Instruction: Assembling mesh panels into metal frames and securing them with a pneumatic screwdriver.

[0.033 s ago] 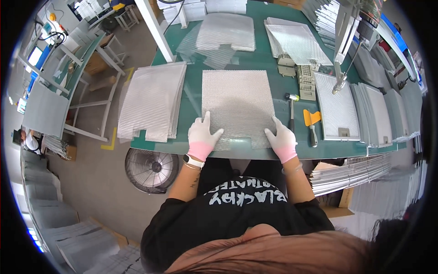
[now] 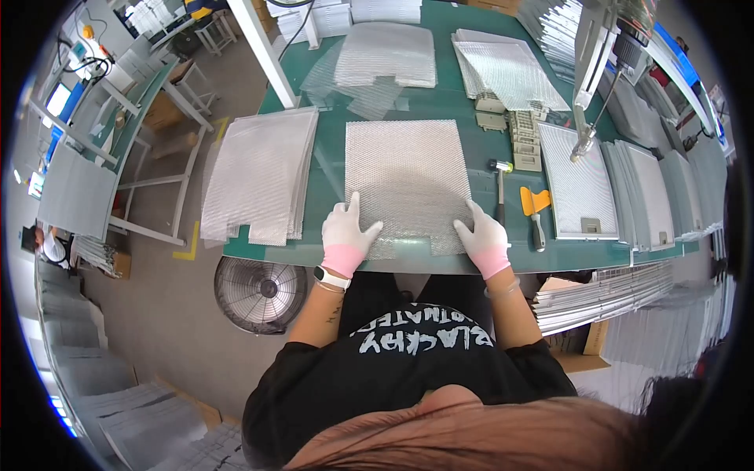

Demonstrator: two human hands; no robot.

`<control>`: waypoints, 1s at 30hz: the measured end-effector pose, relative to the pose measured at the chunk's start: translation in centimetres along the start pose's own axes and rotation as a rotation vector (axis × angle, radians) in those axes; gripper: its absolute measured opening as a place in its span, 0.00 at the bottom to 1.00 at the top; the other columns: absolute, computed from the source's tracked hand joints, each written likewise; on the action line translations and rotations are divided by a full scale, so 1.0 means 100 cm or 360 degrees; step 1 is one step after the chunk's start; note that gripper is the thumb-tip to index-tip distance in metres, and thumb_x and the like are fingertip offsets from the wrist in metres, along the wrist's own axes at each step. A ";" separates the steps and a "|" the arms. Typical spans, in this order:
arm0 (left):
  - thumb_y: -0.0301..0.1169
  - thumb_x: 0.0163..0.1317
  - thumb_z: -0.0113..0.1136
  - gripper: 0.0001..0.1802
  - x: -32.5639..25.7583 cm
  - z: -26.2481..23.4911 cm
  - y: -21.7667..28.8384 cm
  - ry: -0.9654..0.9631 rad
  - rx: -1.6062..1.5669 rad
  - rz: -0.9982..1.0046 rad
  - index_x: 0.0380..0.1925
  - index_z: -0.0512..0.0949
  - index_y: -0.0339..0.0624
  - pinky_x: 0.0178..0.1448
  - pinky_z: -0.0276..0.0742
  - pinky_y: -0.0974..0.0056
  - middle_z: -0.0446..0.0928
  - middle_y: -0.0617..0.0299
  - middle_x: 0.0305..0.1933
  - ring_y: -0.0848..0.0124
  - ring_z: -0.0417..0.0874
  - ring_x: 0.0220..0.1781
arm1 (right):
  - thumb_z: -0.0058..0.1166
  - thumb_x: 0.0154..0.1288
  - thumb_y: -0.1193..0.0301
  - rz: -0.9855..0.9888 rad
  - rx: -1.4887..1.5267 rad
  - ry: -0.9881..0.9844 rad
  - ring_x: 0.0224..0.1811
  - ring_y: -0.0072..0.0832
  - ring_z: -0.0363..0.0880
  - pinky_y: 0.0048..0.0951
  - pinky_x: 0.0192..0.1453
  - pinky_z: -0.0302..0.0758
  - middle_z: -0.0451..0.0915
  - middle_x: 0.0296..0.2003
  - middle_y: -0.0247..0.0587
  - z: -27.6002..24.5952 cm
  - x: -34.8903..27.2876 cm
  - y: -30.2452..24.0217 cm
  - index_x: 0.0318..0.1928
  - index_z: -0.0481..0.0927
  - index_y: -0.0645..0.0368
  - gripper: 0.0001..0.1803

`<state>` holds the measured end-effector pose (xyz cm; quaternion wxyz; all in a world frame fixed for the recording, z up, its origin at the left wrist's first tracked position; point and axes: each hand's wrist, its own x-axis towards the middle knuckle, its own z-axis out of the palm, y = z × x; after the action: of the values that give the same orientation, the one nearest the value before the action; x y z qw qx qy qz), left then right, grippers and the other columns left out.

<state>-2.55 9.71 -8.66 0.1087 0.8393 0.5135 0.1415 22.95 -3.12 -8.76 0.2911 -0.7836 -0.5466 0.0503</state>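
A silvery metal mesh sheet (image 2: 408, 169) lies flat on the green-topped table, with a notch cut in its near edge. At its lower left side rests my left hand (image 2: 346, 229), in a white glove with a pink cuff. Its index finger lies along the sheet's edge and its thumb points inward on the mesh. My right hand (image 2: 483, 235), gloved the same way, mirrors this at the lower right side. Both hands are open, thumb and index apart, touching the sheet without gripping it. Right of it lie a hammer (image 2: 500, 188) and a scraper with an orange blade (image 2: 536, 202).
Mesh stacks lie at left (image 2: 263, 173), far middle (image 2: 393, 51) and far right (image 2: 506, 71). Beige plastic pieces (image 2: 526, 141) and a framed mesh panel (image 2: 577, 177) lie rightward, under a metal tool arm (image 2: 585, 118). A floor fan (image 2: 261, 292) stands below the table's left front.
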 end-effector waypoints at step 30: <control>0.37 0.48 0.68 0.26 -0.091 -0.035 0.030 0.0479 -0.0629 0.0988 0.47 0.74 0.40 0.61 0.63 0.42 0.72 0.50 0.50 0.46 0.70 0.58 | 0.49 0.62 0.73 0.0635 -0.0944 -0.0152 0.53 0.47 0.81 0.42 0.54 0.79 0.81 0.48 0.54 -0.069 0.149 0.107 0.49 0.78 0.58 0.15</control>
<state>-5.16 0.38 -5.56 0.1437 0.8875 0.2084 0.3851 40.43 4.83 -5.00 0.0098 -0.9220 -0.3867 -0.0181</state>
